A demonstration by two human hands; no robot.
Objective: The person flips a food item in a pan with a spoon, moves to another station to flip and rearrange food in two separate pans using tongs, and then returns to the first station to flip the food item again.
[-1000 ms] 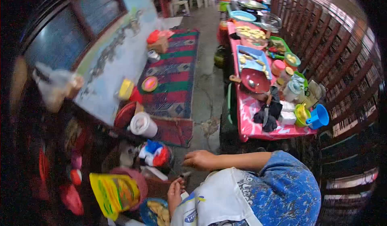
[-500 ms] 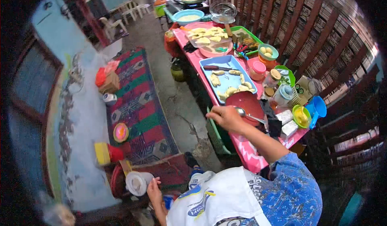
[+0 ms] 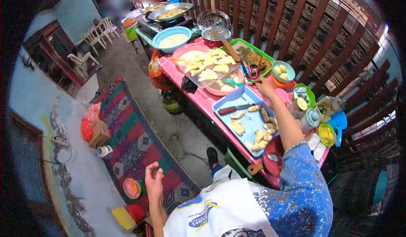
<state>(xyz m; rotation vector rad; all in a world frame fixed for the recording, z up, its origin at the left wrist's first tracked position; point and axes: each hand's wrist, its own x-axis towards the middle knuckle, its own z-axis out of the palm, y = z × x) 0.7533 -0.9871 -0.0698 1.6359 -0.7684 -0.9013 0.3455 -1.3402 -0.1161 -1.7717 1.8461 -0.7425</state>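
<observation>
My right hand (image 3: 264, 87) reaches across the table to the utensils (image 3: 252, 71) lying by the green tray (image 3: 267, 51). Its fingers are pinched close to a handle there; what they hold is too small to make out. Nearer to me lies a blue tray (image 3: 228, 97) with peeled bananas (image 3: 259, 139) and a brown-handled knife (image 3: 228, 110). Beyond it, banana pieces (image 3: 208, 63) cover a clear sheet over a pink basin (image 3: 182, 51). My left hand (image 3: 154, 178) hangs above the patterned mat, fingers curled loosely apart, with nothing in it.
A blue bowl of batter (image 3: 172, 39) and a frying pan (image 3: 171, 13) stand farther back. Jars (image 3: 311, 117) and a bowl of round pieces (image 3: 282, 71) are at the right. Blurred people are at the far end. A red board (image 3: 275, 152) lies at the near edge.
My right hand has moved from above the red board to the utensils farther up the table. The spoon is no longer beside it. My left hand has risen, and the view has shifted.
</observation>
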